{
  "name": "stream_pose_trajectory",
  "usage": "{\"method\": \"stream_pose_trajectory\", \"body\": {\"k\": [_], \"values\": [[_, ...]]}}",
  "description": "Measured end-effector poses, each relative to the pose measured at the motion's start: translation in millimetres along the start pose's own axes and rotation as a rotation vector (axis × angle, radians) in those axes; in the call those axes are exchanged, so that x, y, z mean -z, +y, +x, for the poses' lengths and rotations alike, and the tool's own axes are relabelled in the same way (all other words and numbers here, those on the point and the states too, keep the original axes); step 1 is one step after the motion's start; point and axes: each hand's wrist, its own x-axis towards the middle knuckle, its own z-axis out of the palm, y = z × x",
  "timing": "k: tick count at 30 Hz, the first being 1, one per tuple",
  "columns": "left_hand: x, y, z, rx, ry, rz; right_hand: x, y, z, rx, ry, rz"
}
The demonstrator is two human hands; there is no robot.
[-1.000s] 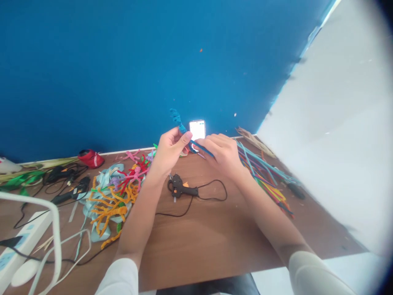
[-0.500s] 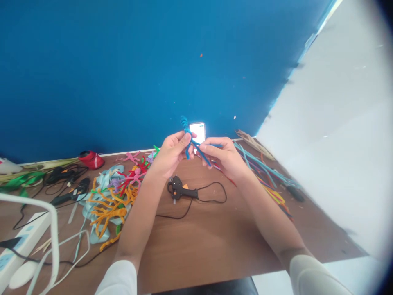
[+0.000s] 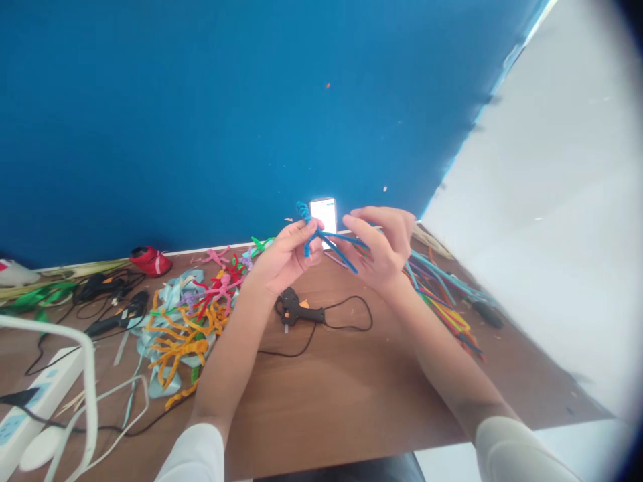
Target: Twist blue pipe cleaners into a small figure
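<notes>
My left hand [image 3: 291, 258] is closed, its thumb and fingers pinching a blue pipe cleaner piece [image 3: 304, 211]. A tight coil sticks up above the thumb. Below it, a short bent end points down and two long straight strands reach out to the right. Beside those strands my right hand [image 3: 384, 251] is raised with its fingers apart. The tip of one strand runs up to the right hand's palm, and whether it touches there I cannot tell. Behind the held piece, a phone [image 3: 324, 215] with a lit screen leans against the wall.
A black glue gun [image 3: 304, 312] lies on the brown table [image 3: 331, 402] below my hands. Left are orange pipe cleaner shapes [image 3: 181, 345], pink figures [image 3: 221, 288], a red roll [image 3: 151, 262] and a power strip [image 3: 37, 402]. Loose pipe cleaners [image 3: 447, 311] lie to the right.
My right hand has let go of the blue strands, its fingers spreading as it moved right and slightly up. The left hand still holds the piece in nearly the same place.
</notes>
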Motion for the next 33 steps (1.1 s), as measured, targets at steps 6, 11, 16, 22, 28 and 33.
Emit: {"method": "stream_pose_trajectory", "body": {"k": [6, 11, 16, 22, 28, 33], "values": [[-9.1, 1.7, -7.2, 0.016, -0.003, -0.033, 5.6, -3.4, -6.6, 0.161, 0.045, -0.306], [-10.0, 3.6, -7.1, -0.019, -0.022, -0.018, 9.9, -4.0, -4.7, 0.109, -0.323, -0.134], [-3.5, 3.2, -4.2, -0.074, 0.019, 0.127, 4.1, -3.6, -1.7, 0.141, -0.295, -0.154], [-2.1, 1.8, -3.8, -0.191, 0.115, 0.391, 2.2, -6.5, 5.5, 0.001, -0.232, -0.127], [5.6, -4.9, 4.7, -0.311, 0.187, 0.624, -3.4, -4.1, 4.3, -0.245, -0.41, -0.006], [12.7, -11.1, 10.3, -0.3, 0.135, 0.692, -10.5, -1.4, -0.1, -0.436, -0.526, 0.111]]}}
